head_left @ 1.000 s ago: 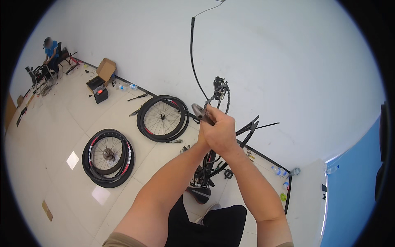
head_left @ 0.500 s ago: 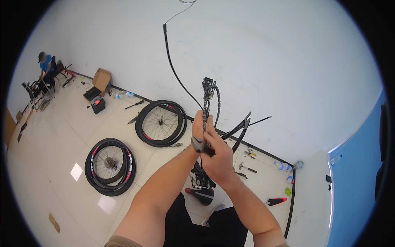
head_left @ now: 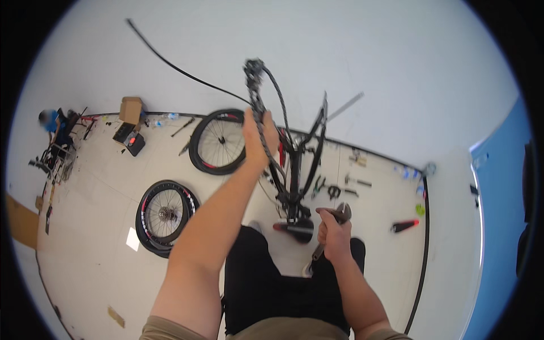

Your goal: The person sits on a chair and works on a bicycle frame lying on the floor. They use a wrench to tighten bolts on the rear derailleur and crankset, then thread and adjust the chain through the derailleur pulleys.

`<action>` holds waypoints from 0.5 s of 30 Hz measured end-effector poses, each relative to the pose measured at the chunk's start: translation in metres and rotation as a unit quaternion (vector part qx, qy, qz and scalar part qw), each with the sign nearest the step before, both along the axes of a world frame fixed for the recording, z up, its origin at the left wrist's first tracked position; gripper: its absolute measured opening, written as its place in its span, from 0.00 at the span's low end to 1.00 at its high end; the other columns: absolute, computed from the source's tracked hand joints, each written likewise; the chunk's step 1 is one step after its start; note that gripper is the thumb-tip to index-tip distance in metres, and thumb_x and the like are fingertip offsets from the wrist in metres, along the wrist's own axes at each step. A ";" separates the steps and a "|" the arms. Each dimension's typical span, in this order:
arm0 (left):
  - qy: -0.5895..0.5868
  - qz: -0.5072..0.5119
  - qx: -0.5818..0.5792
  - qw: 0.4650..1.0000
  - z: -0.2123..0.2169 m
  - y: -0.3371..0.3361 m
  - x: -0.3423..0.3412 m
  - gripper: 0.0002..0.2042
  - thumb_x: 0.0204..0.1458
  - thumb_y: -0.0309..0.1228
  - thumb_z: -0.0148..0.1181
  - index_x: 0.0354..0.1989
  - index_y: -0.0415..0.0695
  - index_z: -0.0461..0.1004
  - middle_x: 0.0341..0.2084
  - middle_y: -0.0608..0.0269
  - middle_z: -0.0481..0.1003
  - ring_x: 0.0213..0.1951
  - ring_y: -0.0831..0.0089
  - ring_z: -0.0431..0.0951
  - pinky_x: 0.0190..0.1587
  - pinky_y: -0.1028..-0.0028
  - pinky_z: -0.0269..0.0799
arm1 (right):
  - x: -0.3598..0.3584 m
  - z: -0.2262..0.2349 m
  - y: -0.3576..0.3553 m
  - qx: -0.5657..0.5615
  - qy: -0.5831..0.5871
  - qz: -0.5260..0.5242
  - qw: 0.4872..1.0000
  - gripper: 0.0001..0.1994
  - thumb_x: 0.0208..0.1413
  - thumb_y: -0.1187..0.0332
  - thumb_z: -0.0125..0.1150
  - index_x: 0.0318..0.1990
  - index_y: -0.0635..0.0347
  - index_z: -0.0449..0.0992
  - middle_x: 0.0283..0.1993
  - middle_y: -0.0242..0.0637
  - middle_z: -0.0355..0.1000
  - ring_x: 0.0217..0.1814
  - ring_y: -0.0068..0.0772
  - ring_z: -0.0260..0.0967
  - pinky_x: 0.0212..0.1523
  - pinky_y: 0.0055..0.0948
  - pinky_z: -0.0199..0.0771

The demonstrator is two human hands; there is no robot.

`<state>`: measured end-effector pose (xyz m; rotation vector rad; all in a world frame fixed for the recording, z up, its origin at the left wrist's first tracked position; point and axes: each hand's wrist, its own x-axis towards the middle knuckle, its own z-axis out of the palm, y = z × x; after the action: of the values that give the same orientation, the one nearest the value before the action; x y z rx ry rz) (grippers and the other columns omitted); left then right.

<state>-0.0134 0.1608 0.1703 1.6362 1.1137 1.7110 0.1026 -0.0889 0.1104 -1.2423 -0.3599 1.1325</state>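
A black bicycle frame stands upside down before me, its saddle low by the floor. My left hand is closed around the raised rear part of the frame, where the chain runs past the fingers. Above that hand, a blurred derailleur sits at the top end, and a black cable sticks out to the upper left. To the right of the saddle, my right hand grips a grey wrench, wide head up, clear of the frame.
Two wheels, one nearer and one farther, lie on the floor at left. Right of the frame are a hammer, other tools and a red-black saddle. An open cardboard box and a seated person are far left.
My right hand has drawn away from the rear of the frame, down and right, carrying the wrench. The left hand keeps its hold, and the frame's rear has shifted up and left in view.
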 end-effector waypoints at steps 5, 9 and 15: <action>0.005 0.003 0.006 1.000 0.005 0.005 0.003 0.11 0.59 0.31 0.56 0.42 0.35 0.68 0.25 0.52 0.76 0.28 0.59 0.75 0.38 0.64 0.70 | 0.006 -0.056 -0.028 -0.096 0.024 0.007 0.995 0.06 0.61 0.71 0.57 0.43 0.63 0.75 0.17 0.20 0.53 0.14 0.14 0.44 0.15 0.23 0.43; 0.000 -0.024 -0.054 0.998 0.001 0.014 0.007 0.13 0.59 0.32 0.56 0.46 0.36 0.69 0.25 0.55 0.77 0.29 0.65 0.76 0.39 0.65 0.70 | 0.011 -0.101 -0.036 -0.105 0.114 -0.020 0.988 0.06 0.62 0.71 0.56 0.44 0.62 0.74 0.19 0.22 0.55 0.16 0.16 0.48 0.18 0.25 0.50; -0.025 -0.025 -0.114 0.993 -0.009 0.036 -0.010 0.14 0.59 0.38 0.58 0.40 0.36 0.72 0.24 0.57 0.76 0.27 0.68 0.75 0.35 0.68 0.69 | 0.015 -0.163 -0.040 -0.187 0.211 -0.059 0.958 0.07 0.58 0.72 0.56 0.44 0.58 0.74 0.21 0.23 0.56 0.19 0.19 0.50 0.21 0.26 0.56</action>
<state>-0.0233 0.1965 0.1616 1.4602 1.1857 1.5235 0.1178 -0.1285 -0.0524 -1.2831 0.2607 1.3631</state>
